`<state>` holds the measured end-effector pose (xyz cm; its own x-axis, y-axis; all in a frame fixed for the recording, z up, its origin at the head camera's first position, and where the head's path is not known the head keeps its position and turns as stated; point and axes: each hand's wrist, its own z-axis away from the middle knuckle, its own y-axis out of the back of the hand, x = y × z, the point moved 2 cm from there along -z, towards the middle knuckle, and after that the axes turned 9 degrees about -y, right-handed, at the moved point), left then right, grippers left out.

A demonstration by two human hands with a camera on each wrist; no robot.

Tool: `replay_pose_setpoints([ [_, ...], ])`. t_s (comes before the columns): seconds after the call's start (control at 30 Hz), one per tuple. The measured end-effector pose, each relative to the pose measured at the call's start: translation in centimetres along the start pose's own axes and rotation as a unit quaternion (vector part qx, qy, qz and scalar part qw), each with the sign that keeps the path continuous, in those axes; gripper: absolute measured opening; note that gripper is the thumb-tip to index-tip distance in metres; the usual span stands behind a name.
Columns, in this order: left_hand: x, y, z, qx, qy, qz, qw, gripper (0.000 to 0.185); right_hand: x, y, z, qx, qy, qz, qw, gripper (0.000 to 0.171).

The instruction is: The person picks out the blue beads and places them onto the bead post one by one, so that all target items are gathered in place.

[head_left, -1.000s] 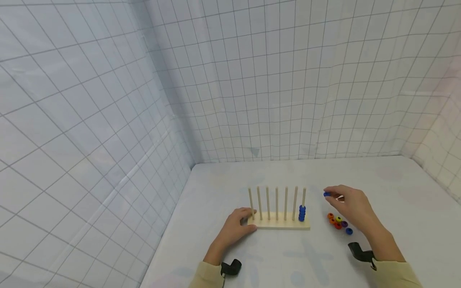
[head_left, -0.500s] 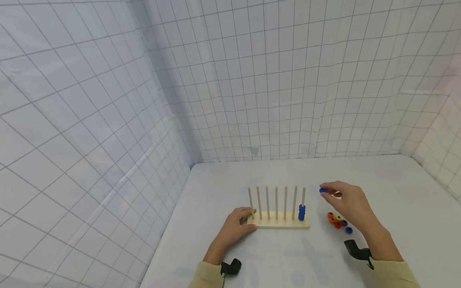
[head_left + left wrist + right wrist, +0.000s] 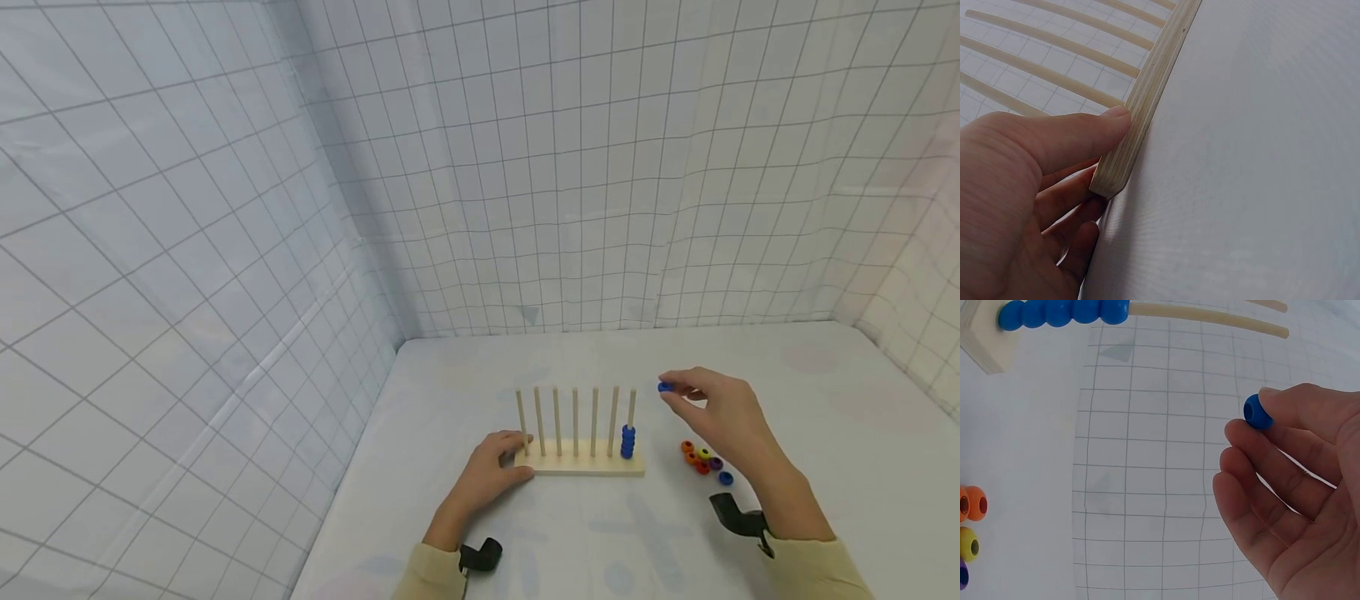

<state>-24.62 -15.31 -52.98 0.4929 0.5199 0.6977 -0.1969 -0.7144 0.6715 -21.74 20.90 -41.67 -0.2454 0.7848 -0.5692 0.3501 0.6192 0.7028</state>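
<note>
A wooden rack [image 3: 581, 461] with several upright pegs stands on the white table. Its rightmost peg [image 3: 632, 408] carries a stack of blue beads [image 3: 628, 442] [image 3: 1063, 312]. My left hand [image 3: 491, 471] grips the rack's left end, thumb on the front edge [image 3: 1116, 119]. My right hand [image 3: 712, 408] is raised to the right of the rightmost peg's top and pinches a blue bead [image 3: 664, 387] [image 3: 1256, 412] between thumb and forefinger. The bead is apart from the peg.
Loose beads lie on the table right of the rack: orange [image 3: 687, 448] [image 3: 975, 503], yellow [image 3: 703, 454] [image 3: 967, 544], red, purple [image 3: 716, 463] and blue [image 3: 725, 478]. Grid-patterned white walls close the table at the back and left.
My right hand has lifted the blue bead up and to the left, closer to the top of the rightmost peg. The left hand has stayed on the rack.
</note>
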Motion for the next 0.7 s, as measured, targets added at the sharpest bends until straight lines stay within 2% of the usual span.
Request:
replay_pose_setpoints([
  [0.7, -0.2, -0.1, -0.1, -0.001, -0.005, 0.011, 0.9999, 0.051, -2.5, 0.5, -0.2, 0.012, 0.012, -0.029, 0.999, 0.023],
])
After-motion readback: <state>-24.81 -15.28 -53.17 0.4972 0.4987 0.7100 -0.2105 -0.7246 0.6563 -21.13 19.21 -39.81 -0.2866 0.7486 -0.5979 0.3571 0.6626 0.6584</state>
